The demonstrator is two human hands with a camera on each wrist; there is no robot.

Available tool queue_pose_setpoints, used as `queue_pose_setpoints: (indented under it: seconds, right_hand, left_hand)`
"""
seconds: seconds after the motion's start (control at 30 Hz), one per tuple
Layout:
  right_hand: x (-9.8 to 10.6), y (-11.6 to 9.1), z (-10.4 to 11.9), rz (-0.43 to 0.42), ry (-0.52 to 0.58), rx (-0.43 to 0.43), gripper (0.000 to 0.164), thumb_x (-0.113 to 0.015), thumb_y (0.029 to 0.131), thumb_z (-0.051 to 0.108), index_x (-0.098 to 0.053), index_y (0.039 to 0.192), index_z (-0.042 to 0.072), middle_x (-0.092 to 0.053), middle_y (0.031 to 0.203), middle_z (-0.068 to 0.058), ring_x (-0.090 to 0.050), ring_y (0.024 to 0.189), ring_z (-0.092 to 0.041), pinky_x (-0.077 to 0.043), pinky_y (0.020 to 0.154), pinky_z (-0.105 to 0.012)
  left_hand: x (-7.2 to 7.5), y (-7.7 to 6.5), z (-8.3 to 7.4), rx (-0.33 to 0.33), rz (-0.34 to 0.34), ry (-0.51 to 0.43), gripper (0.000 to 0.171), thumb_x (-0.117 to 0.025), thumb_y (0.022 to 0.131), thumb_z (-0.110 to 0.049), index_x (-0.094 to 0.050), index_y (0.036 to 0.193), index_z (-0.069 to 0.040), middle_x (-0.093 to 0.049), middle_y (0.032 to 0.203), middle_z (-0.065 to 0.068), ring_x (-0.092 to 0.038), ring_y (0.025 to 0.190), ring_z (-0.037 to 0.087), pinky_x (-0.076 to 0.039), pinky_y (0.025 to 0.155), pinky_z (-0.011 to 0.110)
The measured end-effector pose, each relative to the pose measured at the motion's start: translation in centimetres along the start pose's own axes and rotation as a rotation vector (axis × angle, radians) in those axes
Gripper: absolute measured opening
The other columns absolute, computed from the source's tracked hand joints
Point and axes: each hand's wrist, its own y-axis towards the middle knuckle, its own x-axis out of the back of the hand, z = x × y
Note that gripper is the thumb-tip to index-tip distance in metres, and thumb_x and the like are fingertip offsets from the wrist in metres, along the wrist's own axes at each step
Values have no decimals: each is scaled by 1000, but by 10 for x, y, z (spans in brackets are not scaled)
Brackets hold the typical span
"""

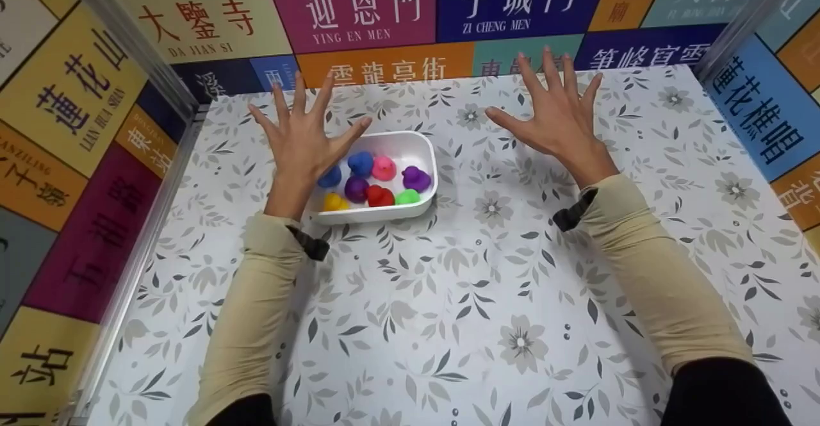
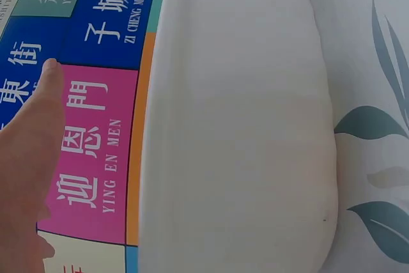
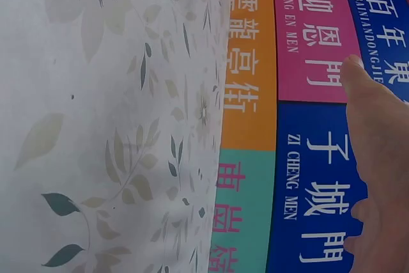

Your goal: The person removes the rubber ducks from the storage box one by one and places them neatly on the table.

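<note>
A white tub (image 1: 430,205) stands left of the table's middle, holding several small rubber ducks: a pink duck (image 1: 384,168), a red duck (image 1: 380,196), a green duck (image 1: 407,196), a yellow duck (image 1: 335,202), and blue and purple ones. My left hand (image 1: 302,134) is spread above the tub's left end, hiding part of it; nothing is in its fingers. Off to the right, my right hand (image 1: 558,118) hovers with fingers splayed and holds nothing. The tub's outer wall (image 2: 236,126) fills much of the left wrist view, and the thumb (image 2: 29,132) shows beside it.
The table (image 1: 448,298) has a white cover printed with grey leaves and flowers. Colourful panels with Chinese lettering (image 1: 359,6) rise behind it and on both sides. A clear upright post (image 1: 138,35) stands at the back left corner.
</note>
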Motion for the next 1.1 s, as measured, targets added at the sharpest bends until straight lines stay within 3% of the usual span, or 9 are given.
queue_pose_setpoints:
  seconds: [0.23,0.33,0.6,0.9,1.1]
  right_hand:
    - [-2,-3,6,-40,28,23,106,-44,88,96,-4,172,46,3,184,2,10,170,-35,19,122,-79]
    - [-4,-6,8,-68,48,39,105,-46,89,94,-8,173,44,0,184,1,6,171,-34,15,125,-77]
    - [-9,-12,17,-146,147,77,100,-53,92,86,-20,173,40,-13,184,2,-7,171,-31,0,135,-65]
    - [-16,-19,26,-243,272,112,89,-62,96,74,-40,169,28,-36,177,-1,-30,164,-30,-27,130,-63]
    - [-24,-26,36,-298,323,146,75,-64,100,64,-50,163,24,-50,167,-5,-44,156,-27,-39,125,-55]
  left_hand:
    - [-1,-3,2,-11,-24,-23,102,-26,84,-102,0,170,-53,6,183,4,13,169,37,17,124,77]
    - [-2,-5,5,-24,-59,-53,101,-31,86,-100,-4,171,-52,-2,184,6,4,171,36,13,127,74]
    - [-10,-16,17,-51,-121,-137,90,-44,97,-83,-28,172,-36,-25,181,10,-25,167,36,-17,134,63]
    - [-21,-26,30,22,-90,-225,80,-46,102,-75,-41,167,-28,-47,170,10,-47,154,36,-40,125,59]
    - [-28,-32,37,62,-82,-381,63,-55,107,-56,-54,158,-19,-67,148,13,-65,134,34,-53,112,55]
